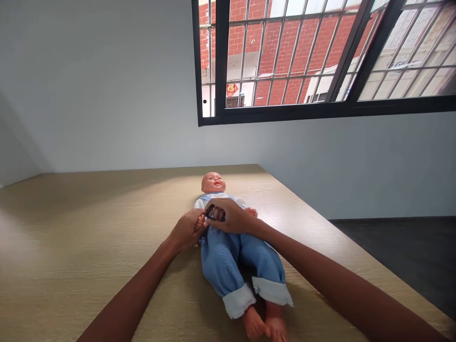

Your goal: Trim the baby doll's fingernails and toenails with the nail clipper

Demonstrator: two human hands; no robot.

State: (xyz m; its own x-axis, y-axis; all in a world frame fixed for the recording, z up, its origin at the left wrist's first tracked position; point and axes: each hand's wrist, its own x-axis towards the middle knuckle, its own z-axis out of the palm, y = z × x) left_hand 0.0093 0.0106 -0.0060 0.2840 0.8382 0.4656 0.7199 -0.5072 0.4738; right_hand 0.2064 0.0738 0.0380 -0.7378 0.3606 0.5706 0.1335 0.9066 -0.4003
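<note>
Pale matt walls [107, 85] and a dark-framed window [221, 57] with metal bars [296, 52] rise behind a wood-grained surface [107, 228]. On it a baby doll [226, 251] lies on its back near the right edge, its round head [213, 182] toward the far edge, not far from the far right corner. From where I stand, the left hand [187, 229] is closed around the doll's moulded hand [200, 221], while the right hand [231, 216], curled above the doll's middle, pinches a small glossy dark implement [211, 212]; I can't make out what kind. I'd judge the doll light, its bare parts smooth, firm and slightly slippery, the clothed middle softer and the surer hold. Its blue trousers [219, 256] look nubbly and knitted, with thick white cuffs [239, 301] above plump feet [254, 322].
</note>
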